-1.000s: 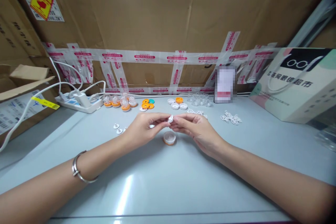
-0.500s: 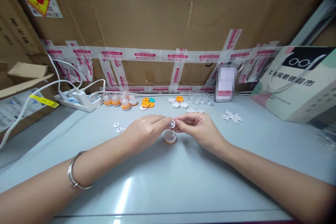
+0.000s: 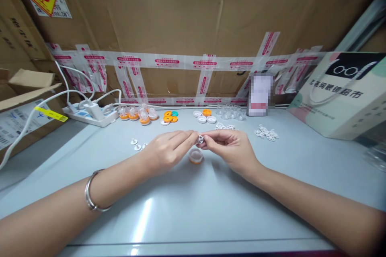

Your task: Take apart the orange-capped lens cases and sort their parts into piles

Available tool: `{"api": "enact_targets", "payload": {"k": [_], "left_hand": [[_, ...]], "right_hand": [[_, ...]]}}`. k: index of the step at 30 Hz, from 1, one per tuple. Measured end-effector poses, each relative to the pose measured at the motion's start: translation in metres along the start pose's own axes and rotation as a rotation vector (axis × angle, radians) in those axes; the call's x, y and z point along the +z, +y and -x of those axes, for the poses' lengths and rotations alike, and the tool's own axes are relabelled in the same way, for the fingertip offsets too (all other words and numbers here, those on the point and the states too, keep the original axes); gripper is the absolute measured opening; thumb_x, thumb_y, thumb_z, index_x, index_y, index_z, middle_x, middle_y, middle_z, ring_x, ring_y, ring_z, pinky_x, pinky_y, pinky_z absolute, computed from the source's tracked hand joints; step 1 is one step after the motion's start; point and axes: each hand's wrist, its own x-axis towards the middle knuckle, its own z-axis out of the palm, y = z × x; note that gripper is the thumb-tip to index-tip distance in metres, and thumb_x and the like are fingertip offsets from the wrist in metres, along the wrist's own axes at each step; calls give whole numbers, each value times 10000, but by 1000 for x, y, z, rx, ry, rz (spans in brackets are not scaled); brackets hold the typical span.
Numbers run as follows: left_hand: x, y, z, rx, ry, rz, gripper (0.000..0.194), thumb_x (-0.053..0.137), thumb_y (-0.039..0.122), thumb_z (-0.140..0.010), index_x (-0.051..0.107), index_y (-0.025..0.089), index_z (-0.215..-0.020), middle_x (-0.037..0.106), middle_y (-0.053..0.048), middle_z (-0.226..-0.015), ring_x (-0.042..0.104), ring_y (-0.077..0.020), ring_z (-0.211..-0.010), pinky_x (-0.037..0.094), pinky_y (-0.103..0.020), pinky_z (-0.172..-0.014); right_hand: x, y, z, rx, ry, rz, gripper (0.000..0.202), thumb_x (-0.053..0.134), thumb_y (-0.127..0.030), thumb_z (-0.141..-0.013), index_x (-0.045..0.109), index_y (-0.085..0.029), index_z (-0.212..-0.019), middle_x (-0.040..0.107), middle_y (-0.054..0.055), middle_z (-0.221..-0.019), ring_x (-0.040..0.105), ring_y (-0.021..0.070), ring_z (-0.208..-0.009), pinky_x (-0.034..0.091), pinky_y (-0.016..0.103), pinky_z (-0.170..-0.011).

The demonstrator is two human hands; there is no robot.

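A small white openwork piece (image 3: 200,139) is pinched between the fingertips of the left hand (image 3: 164,148) and the right hand (image 3: 237,150), both grips closed down to its width. The left thumb is hidden, so how it bears on the piece cannot be told. The piece is held up off the grey-blue table (image 3: 193,209), well in from the near edge and roughly midway between the sides. Just below it, a little closer to the near edge, a round clear-walled cup with an orange base (image 3: 196,156) is set upright.

Because only fingertips are used, the piece might be squeezed out by off-centre pressure and dropped into the cup or onto the table. Its thin ribs could be bent by too hard a pinch. A tilt could be missed, since much of the piece is covered by the left fingers.

The pierced face is turned roughly toward the near edge. No long axis can be made out: the visible face looks roundish, and its back is hidden.

Toward the far edge, right of the hands, similar white parts (image 3: 267,133) are spread.
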Motion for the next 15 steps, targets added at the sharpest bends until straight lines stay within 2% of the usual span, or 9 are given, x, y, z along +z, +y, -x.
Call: {"api": "enact_targets", "payload": {"k": [6,10,15], "left_hand": [[0,0,4,-9,21,14,232,495,119,-839,498,85,-1068,672,-110,-943,636,-160,-870,542,-264,-754],[4,0,4,-101,9,17,178,514,153,-839,524,123,-1014,682,-58,-886,645,-120,-751,533,-206,-652],[12,3,6,-177,-51,68,175,502,167,-847,540,145,-1017,682,-48,-897,645,-119,-756,522,-198,-626]], "right_hand": [[-1,1,-2,-14,19,-74,146,672,-304,-684,705,-182,-758,705,18,-714,650,138,-667,547,269,-662],[-3,2,-6,69,-22,-115,176,709,-278,-639,695,-184,-788,708,15,-755,655,141,-709,539,270,-705],[1,5,-9,198,-20,-84,221,722,-291,-604,671,-160,-774,699,30,-753,653,155,-719,527,292,-717]]}}
